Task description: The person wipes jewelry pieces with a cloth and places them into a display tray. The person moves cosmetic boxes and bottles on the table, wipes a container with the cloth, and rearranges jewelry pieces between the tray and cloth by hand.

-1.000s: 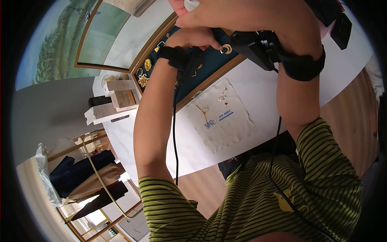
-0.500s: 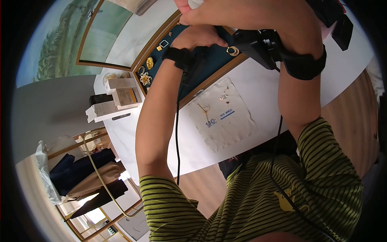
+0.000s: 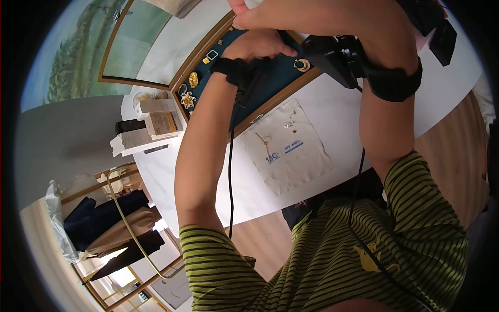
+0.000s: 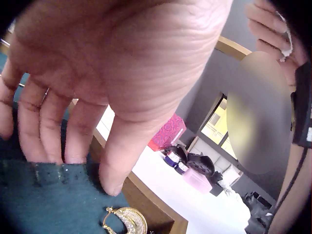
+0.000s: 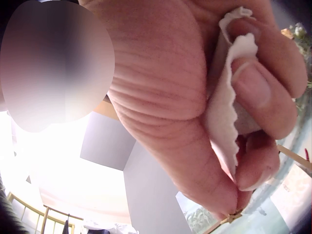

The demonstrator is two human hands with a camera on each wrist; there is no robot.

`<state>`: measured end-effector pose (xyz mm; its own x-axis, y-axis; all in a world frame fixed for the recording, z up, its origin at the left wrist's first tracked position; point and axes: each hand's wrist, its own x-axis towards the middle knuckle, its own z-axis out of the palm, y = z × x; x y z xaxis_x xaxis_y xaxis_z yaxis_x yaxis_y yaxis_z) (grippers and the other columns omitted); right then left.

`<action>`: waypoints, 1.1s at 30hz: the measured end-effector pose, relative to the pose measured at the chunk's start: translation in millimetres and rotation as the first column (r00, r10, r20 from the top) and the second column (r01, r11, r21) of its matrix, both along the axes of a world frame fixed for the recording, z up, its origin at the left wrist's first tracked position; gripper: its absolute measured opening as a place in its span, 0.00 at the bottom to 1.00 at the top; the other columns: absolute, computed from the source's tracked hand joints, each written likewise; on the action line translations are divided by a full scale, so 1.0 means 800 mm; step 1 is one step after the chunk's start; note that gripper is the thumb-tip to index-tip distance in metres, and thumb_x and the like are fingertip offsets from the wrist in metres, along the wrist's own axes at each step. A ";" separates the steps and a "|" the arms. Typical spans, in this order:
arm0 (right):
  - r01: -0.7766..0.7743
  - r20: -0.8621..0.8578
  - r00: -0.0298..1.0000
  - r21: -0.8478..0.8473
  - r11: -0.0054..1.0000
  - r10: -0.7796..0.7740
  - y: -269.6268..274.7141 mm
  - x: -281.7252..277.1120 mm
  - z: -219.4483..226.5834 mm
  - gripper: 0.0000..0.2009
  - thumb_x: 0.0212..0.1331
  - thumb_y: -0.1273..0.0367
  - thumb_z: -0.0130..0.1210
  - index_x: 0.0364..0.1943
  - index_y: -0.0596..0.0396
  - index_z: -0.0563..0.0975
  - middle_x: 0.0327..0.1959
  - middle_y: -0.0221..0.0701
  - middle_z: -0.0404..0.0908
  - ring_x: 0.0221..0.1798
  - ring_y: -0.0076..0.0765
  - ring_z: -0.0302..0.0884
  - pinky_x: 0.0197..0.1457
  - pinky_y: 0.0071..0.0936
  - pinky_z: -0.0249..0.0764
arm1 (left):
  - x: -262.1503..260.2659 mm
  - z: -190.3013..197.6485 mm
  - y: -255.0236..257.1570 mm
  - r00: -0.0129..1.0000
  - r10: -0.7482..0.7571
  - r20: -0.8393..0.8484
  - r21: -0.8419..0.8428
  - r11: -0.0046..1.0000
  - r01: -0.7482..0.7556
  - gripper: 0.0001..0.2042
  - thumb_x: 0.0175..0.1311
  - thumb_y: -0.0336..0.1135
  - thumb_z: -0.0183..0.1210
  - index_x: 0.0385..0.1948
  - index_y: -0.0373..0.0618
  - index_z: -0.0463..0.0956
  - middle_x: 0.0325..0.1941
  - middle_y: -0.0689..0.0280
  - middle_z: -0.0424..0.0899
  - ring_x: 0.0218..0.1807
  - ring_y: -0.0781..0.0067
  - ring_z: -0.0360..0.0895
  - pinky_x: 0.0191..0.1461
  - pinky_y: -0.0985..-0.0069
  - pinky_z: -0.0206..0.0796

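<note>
The right hand (image 5: 190,97) held a white cloth (image 5: 222,112) folded against its palm under curled fingers, while thumb and fingertips pinched a small gold-coloured piece (image 5: 231,217), whose shape was mostly hidden; the piece thus lay at the very tips of the right hand. The left hand (image 4: 92,83) held nothing visible: its fingers reached down side by side towards the teal lining (image 4: 63,200), thumb apart, and whether the fingertips pressed it could not be told. For sound handling, the pinch was best kept light but steady, the cloth drawn clear of the piece so that its scalloped edge could not snag, and the left thumb kept off the hoop earring (image 4: 135,222) just beyond it. Further out, a wooden case (image 3: 283,95) surrounded the lining, with a flower brooch (image 3: 187,100) near one end; in front of it, a pale cloth (image 3: 291,169) with blue lettering and small jewellery lay on the white table (image 3: 340,112). The right wrist view alone disclosed the pinched piece, since the head view cut off those fingertips at its upper edge. The head view alone gave the case's glazed lid (image 3: 138,47), folded back; the left wrist view alone showed the pink box (image 4: 168,132) farther along the table.
</note>
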<state>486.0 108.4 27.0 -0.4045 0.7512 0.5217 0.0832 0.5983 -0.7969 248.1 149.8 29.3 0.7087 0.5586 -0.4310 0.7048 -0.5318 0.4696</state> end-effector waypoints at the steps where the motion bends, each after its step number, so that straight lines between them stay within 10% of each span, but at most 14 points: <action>1: 0.020 0.100 0.995 -0.006 1.000 -0.019 -0.023 -0.011 0.019 0.28 0.73 0.65 0.40 0.72 0.61 0.51 0.73 0.36 0.57 0.72 0.27 0.57 0.73 0.22 0.54 | 0.000 -0.001 -0.001 1.000 0.003 0.025 0.008 1.000 -0.003 0.21 0.49 0.50 0.72 0.27 0.37 0.79 0.20 0.65 0.76 0.24 0.69 0.72 0.30 0.73 0.65; 6: 0.124 0.567 0.817 -0.002 0.992 -0.101 -0.058 -0.034 0.088 0.27 0.73 0.66 0.41 0.72 0.61 0.51 0.73 0.36 0.57 0.73 0.26 0.56 0.73 0.21 0.53 | 0.000 -0.003 -0.007 1.000 0.025 -0.002 0.052 0.998 -0.025 0.22 0.48 0.50 0.71 0.29 0.36 0.81 0.23 0.62 0.80 0.28 0.66 0.76 0.34 0.72 0.68; 11: 0.216 0.892 0.429 0.055 0.975 -0.145 -0.106 -0.104 0.186 0.27 0.73 0.67 0.41 0.72 0.61 0.51 0.73 0.36 0.57 0.73 0.25 0.56 0.73 0.20 0.52 | -0.003 0.007 -0.015 0.997 -0.029 -0.071 0.176 0.984 0.041 0.22 0.48 0.50 0.71 0.28 0.35 0.83 0.26 0.57 0.83 0.36 0.60 0.81 0.45 0.69 0.70; 14: 0.230 0.856 0.478 0.093 0.969 -0.196 -0.108 -0.116 0.180 0.27 0.72 0.66 0.42 0.71 0.61 0.52 0.72 0.37 0.58 0.71 0.26 0.57 0.72 0.21 0.55 | -0.007 0.007 -0.017 0.992 -0.109 -0.063 0.301 0.945 0.123 0.23 0.50 0.52 0.69 0.26 0.35 0.83 0.25 0.56 0.82 0.37 0.60 0.81 0.46 0.70 0.70; 19: 0.278 0.746 0.585 0.184 0.943 -0.318 -0.098 -0.104 0.152 0.27 0.70 0.66 0.44 0.70 0.60 0.55 0.70 0.37 0.62 0.67 0.26 0.62 0.68 0.22 0.60 | -0.011 0.011 -0.011 0.964 0.079 -0.253 0.050 0.996 -0.068 0.25 0.52 0.56 0.66 0.18 0.37 0.79 0.21 0.60 0.79 0.24 0.68 0.77 0.32 0.74 0.70; 26: 0.365 0.542 0.698 0.293 0.884 -0.468 -0.081 -0.087 0.114 0.27 0.68 0.65 0.47 0.68 0.60 0.59 0.66 0.39 0.66 0.60 0.28 0.69 0.62 0.24 0.67 | -0.021 -0.007 -0.006 0.984 0.153 -0.092 -0.019 0.988 -0.155 0.27 0.53 0.57 0.66 0.12 0.38 0.75 0.14 0.64 0.75 0.20 0.70 0.74 0.28 0.76 0.68; 33: 0.441 0.341 0.756 0.365 0.820 -0.559 -0.085 -0.092 0.099 0.26 0.65 0.64 0.49 0.66 0.59 0.63 0.63 0.39 0.70 0.55 0.29 0.74 0.58 0.26 0.73 | -0.012 0.004 -0.017 0.949 0.110 -0.297 0.202 0.978 -0.050 0.27 0.53 0.59 0.64 0.16 0.39 0.78 0.18 0.58 0.79 0.25 0.64 0.80 0.37 0.68 0.72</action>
<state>412.4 40.7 106.1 -0.2264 0.7764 0.5882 0.7123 0.5438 -0.4437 238.6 136.0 32.9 0.5095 0.7002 -0.5001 0.8419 -0.5258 0.1215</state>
